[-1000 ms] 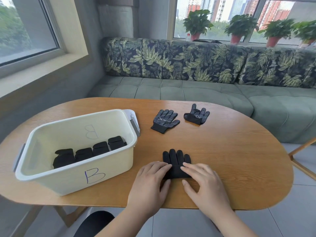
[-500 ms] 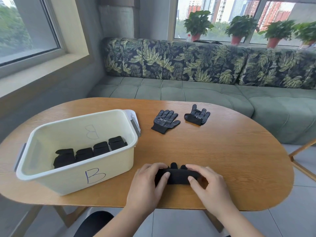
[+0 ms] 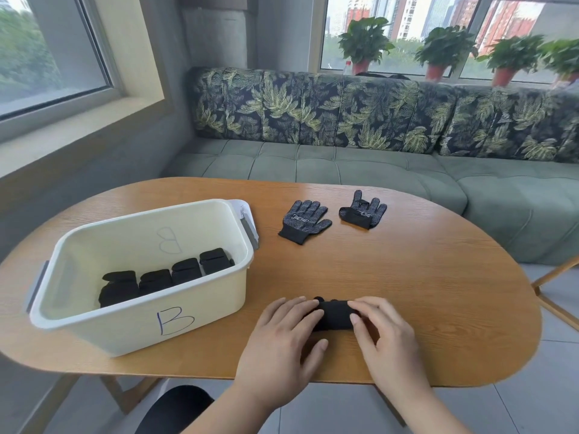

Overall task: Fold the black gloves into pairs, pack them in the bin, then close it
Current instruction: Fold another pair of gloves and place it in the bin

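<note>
Black glove pair (image 3: 334, 316) at tbl (image 3: 438, 292) near edge; bin (image 3: 200, 296) L.

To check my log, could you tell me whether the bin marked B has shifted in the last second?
No. The bin sits where it did on the table, the same gap from the dotted glove.
</note>
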